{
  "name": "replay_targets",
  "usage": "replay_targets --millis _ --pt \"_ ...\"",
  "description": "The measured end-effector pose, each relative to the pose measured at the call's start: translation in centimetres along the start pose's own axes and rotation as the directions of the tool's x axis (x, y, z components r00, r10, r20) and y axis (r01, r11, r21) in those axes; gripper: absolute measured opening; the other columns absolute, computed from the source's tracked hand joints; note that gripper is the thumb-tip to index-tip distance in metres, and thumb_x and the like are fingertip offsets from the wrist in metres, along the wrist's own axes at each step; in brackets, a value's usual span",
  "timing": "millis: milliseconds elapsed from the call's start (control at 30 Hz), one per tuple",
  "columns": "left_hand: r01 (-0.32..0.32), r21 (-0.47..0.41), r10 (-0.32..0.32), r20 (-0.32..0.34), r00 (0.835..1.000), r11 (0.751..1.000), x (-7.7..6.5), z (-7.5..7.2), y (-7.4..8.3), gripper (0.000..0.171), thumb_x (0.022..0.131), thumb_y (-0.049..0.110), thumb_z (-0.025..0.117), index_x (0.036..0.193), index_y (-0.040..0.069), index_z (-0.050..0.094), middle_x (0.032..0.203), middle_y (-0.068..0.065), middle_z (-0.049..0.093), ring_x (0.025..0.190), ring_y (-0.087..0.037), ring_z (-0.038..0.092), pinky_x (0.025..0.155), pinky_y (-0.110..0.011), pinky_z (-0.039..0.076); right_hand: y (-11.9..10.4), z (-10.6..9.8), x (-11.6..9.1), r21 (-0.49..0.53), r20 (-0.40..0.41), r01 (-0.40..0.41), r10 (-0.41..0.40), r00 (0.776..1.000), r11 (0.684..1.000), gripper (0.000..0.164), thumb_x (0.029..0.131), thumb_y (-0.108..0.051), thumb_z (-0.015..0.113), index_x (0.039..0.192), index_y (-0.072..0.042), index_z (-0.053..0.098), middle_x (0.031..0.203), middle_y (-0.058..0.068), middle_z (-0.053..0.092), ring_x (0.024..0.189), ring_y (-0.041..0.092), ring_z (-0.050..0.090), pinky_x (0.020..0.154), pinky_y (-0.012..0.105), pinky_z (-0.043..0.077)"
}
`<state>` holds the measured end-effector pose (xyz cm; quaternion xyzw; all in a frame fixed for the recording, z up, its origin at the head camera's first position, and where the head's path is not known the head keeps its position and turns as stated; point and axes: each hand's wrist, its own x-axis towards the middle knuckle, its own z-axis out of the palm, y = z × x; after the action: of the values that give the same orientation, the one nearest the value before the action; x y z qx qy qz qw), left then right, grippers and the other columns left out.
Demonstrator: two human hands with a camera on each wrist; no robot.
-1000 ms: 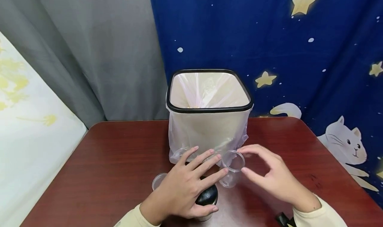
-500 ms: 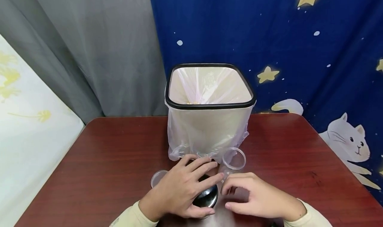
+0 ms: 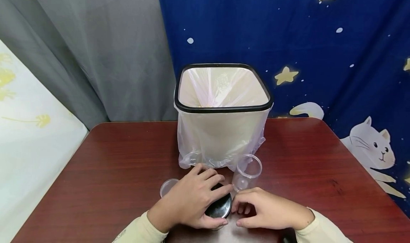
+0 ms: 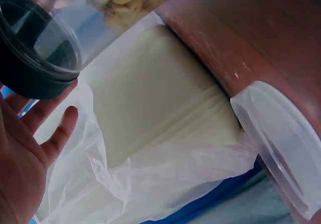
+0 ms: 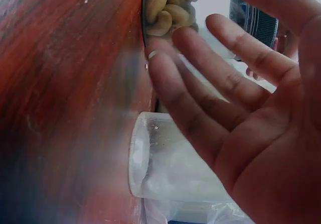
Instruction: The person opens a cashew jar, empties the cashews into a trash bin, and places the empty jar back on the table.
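Observation:
A clear jar of cashews (image 5: pixel 163 13) stands upright with its black lid (image 3: pixel 221 205) on, largely covered by my left hand (image 3: pixel 196 198). Around the lid my left fingers and thumb are curved, and one finger meets its edge in the left wrist view. Close on the jar's right side is my right hand (image 3: pixel 266 207), its fingers bent in the head view. Seen from the right wrist, those fingers (image 5: pixel 220 83) are spread toward the jar and hold nothing. Just beyond the right hand stands an uncovered clear plastic container (image 3: pixel 248 172). Another clear container (image 3: pixel 167 186) is partly behind the left hand.
A bin (image 3: pixel 224 110) with a black rim and a thin pinkish liner bag stands behind the jar. All of these are on a reddish-brown table (image 3: pixel 128 154). Curtains (image 3: pixel 128 58) hang behind it. Something dark (image 3: pixel 287 236) lies near my right sleeve.
My right hand let go of the clear container's rim and came down and left, beside the jar. My left fingers drew in from a wide spread around the lid. The head view shifted slightly.

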<state>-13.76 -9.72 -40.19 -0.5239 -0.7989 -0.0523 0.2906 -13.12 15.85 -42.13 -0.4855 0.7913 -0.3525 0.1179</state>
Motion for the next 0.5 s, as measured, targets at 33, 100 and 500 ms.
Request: replay_targets --millis 33,100,500 --pt "-0.002 -0.002 0.002 0.004 1.0 1.0 -0.02 0.02 0.05 0.064 0.075 0.071 0.061 0.116 0.023 0.069 0.102 0.006 0.064 0.094 -0.016 0.059 0.087 -0.037 0.044 0.02 0.04 -0.01 -0.004 0.003 -0.003 0.003 1.0 1.0 0.015 0.092 -0.022 0.071 0.106 -0.02 0.066 0.097 -0.006 0.066 0.08 -0.002 0.061 0.07 0.016 0.053" --pt "-0.005 -0.001 0.005 0.012 1.0 1.0 -0.06 0.06 0.17 0.064 0.075 0.072 0.061 0.116 0.023 0.069 0.101 0.006 0.064 0.094 -0.016 0.059 0.086 -0.037 0.044 0.1 0.14 -0.03 -0.01 0.007 -0.012 0.012 1.0 1.0 0.015 0.092 -0.023 0.071 0.105 -0.02 0.065 0.097 -0.006 0.066 0.08 -0.002 0.061 0.07 0.016 0.053" --pt "0.075 0.031 -0.077 0.099 0.992 0.997 0.0 -0.51 0.37 0.071 0.073 0.085 0.054 0.115 0.029 0.066 0.093 0.009 0.06 0.082 -0.012 0.059 0.076 -0.031 0.045 0.52 0.1 0.05 0.001 -0.039 -0.073 0.073 0.997 0.997 0.02 0.087 -0.022 0.076 0.102 -0.015 0.065 0.094 -0.003 0.067 0.077 -0.001 0.062 0.068 0.018 0.054"
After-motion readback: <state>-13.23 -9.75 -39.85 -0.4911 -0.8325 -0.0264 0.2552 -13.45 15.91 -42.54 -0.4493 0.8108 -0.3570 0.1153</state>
